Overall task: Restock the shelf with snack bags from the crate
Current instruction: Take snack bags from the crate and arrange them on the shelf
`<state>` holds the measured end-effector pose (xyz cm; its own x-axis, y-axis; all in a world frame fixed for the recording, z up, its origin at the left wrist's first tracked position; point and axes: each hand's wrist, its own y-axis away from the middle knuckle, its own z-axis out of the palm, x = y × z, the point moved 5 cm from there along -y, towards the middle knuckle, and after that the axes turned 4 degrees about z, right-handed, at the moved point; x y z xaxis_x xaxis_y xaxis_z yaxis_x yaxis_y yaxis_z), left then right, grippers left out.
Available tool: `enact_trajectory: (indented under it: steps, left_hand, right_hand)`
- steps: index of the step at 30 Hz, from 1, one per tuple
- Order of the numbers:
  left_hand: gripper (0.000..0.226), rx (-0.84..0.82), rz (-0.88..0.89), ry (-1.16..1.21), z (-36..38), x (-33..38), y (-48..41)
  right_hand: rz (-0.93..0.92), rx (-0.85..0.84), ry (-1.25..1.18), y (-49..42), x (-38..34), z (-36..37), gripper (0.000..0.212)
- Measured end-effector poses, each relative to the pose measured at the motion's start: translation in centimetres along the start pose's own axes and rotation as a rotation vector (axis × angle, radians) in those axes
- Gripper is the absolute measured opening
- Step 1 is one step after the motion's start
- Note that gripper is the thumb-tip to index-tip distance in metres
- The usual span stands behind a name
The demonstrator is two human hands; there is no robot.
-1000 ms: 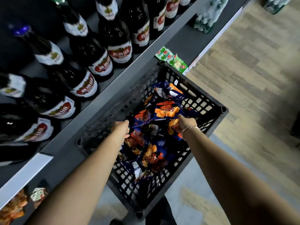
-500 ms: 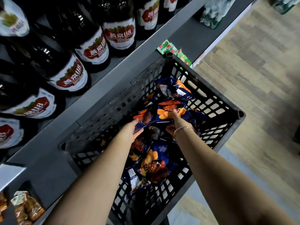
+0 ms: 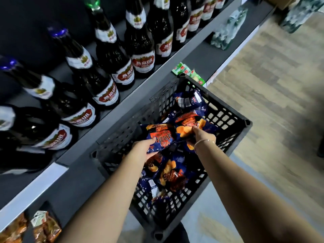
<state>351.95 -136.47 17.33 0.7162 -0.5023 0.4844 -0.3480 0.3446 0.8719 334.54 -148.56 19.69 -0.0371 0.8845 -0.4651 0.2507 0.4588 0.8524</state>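
while both hands are in the crate (image 3: 233, 120):
left grip (image 3: 142, 149): holding a blue snack bag (image 3: 162, 135)
right grip (image 3: 204, 137): pinching another bag (image 3: 191, 126), just right of it

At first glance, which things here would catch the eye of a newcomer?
Both hands are in the black crate: the left hand grips a blue snack bag, the right hand grips another bag. Dark beer bottles line the grey shelf to the left.
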Motion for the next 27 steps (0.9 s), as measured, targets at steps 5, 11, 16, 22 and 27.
enact_trajectory:
  steps: [5,11,16,22,27]
  left_hand:
    - [0.047,0.008,0.090,-0.110,-2.6,0.5,5.1]
    - [0.071,-0.016,0.203,-0.170,-7.2,0.7,14.0]
    - [0.063,-0.083,0.393,-0.185,-10.0,3.5,23.8]
    - [0.032,-0.152,0.657,-0.139,-14.0,9.5,36.5]
    - [0.039,-0.156,0.867,-0.080,-18.9,15.0,46.1]
  right_hand:
    - [-0.133,-0.067,0.012,5.3,0.2,-2.4,0.051]
    - [-0.405,-0.181,0.002,13.8,-0.3,-6.2,0.070]
    - [-0.645,-0.234,-0.036,24.2,-3.1,-9.8,0.040]
    - [-0.895,-0.350,-0.160,38.7,-7.7,-12.5,0.012]
    - [-1.103,-0.432,-0.213,51.5,-10.0,-11.6,0.012]
